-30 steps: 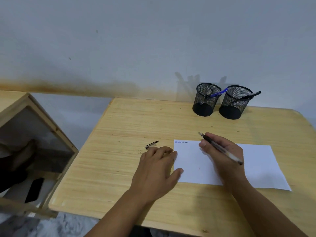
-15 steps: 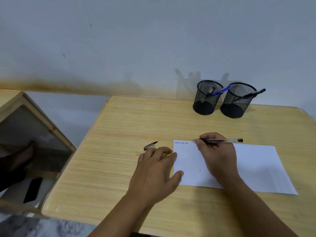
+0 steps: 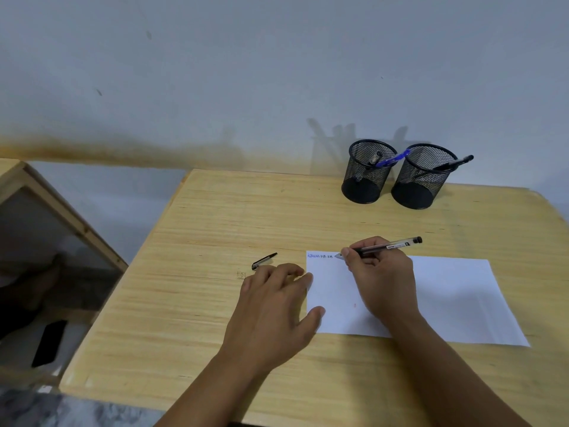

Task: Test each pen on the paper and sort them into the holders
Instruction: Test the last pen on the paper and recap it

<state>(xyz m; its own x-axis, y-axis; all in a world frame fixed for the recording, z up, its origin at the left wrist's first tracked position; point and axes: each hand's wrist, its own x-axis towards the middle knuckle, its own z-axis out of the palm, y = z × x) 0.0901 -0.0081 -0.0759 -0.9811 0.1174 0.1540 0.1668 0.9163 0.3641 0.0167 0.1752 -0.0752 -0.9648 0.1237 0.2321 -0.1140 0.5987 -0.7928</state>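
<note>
On the wooden desk (image 3: 215, 226), the right hand (image 3: 381, 278) is pinching a black pen (image 3: 388, 246), its tip touching the paper (image 3: 446, 297) beside blue scribbles too small to read. The left hand (image 3: 274, 309) is lying flat, fingers spread, covering the sheet's near-left edge. A pen cap (image 3: 264, 261) is lying just beyond its fingertips. Two mesh holders (image 3: 369, 171) are standing at the back, their pens partly hidden.

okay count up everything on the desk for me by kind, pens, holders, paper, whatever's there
Pens: 4, one in the right hand, two in the left holder, one in the right holder
Pen caps: 1
Mesh holders: 2
Paper sheets: 1
Total: 8
</note>
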